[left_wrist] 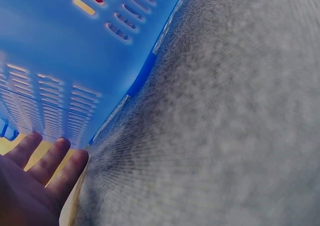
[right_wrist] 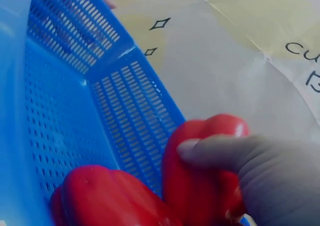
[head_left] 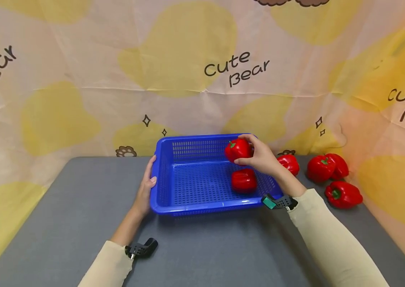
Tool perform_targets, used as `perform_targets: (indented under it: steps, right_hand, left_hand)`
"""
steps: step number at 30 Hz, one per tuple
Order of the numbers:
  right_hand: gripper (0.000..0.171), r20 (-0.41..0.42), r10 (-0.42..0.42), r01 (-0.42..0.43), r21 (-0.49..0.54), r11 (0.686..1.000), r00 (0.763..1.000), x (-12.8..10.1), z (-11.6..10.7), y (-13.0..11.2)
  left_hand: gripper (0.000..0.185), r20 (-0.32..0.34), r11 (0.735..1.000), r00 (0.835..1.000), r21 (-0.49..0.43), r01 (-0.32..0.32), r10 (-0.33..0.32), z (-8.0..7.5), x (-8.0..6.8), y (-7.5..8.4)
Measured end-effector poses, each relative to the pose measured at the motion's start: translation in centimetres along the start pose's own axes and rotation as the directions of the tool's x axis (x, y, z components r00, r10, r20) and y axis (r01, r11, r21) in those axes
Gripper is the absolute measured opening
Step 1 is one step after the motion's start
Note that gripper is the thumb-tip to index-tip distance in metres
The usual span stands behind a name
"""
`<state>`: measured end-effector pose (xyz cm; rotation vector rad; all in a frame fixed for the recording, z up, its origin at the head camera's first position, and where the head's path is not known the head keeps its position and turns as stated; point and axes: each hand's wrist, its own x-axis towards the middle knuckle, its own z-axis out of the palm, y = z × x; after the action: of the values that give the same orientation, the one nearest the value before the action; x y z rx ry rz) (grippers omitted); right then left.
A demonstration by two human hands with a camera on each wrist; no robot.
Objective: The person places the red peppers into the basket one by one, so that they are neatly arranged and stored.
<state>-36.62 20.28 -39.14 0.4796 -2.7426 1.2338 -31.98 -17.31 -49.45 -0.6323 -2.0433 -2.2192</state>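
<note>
A blue plastic basket (head_left: 202, 207) with slotted sides sits on the grey table. My right hand (head_left: 261, 157) pinches a red bell pepper (head_left: 237, 150) between thumb and fingers, over the basket's back right part; its green stem shows. In the right wrist view, the thumb presses the side of this pepper (right_wrist: 187, 181). Just below, another red bell pepper (head_left: 243, 181) lies on the basket floor. At the basket's left end, my left hand (head_left: 144, 193) rests against the outer wall and rim. The left wrist view shows its fingers (left_wrist: 67, 176) extended along the slotted wall.
Right of the basket, a red bell pepper (head_left: 289, 164) is partly hidden by the right forearm. Farther right lie three more peppers, the nearest a bell pepper (head_left: 343, 194) on its side. A patterned cloth backdrop (head_left: 195, 111) stands behind the table (head_left: 195, 251).
</note>
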Motion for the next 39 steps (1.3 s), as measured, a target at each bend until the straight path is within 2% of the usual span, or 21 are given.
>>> perform_targets:
  steps: [4,9,15,26,35,39]
  right_hand:
    - [0.077,0.056,0.001,0.003,-0.071,0.997,0.998,0.0,0.3,-0.1]
    - [0.077,0.101,0.001,0.009,-0.103,0.995,0.995,0.4,0.6,-0.1]
    - [0.073,0.068,0.010,-0.001,-0.125,0.992,0.998,0.6,0.7,0.0]
    - [0.066,-0.042,0.052,-0.059,-0.188,0.980,0.998,0.8,1.3,-0.2]
    - [0.068,0.021,0.063,-0.057,-0.217,0.975,0.998,0.9,1.5,0.0]
    - [0.072,0.053,0.043,-0.028,-0.253,0.967,0.998,0.7,1.4,0.1]
  left_hand:
    - [0.071,-0.006,0.999,1.000,0.034,0.005,-0.004,0.0,0.1,0.0]
    - [0.071,-0.002,0.999,1.000,0.046,0.006,-0.006,0.0,0.1,0.0]
    - [0.070,-0.002,0.999,1.000,0.044,-0.003,0.003,0.0,0.1,0.0]
    - [0.070,-0.011,1.000,1.000,0.026,0.016,-0.016,-0.1,0.0,0.1]
    - [0.069,-0.009,0.999,1.000,0.036,0.021,-0.021,0.0,0.0,0.1]
    - [0.070,-0.008,0.999,1.000,0.039,0.019,-0.019,0.1,0.0,0.1]
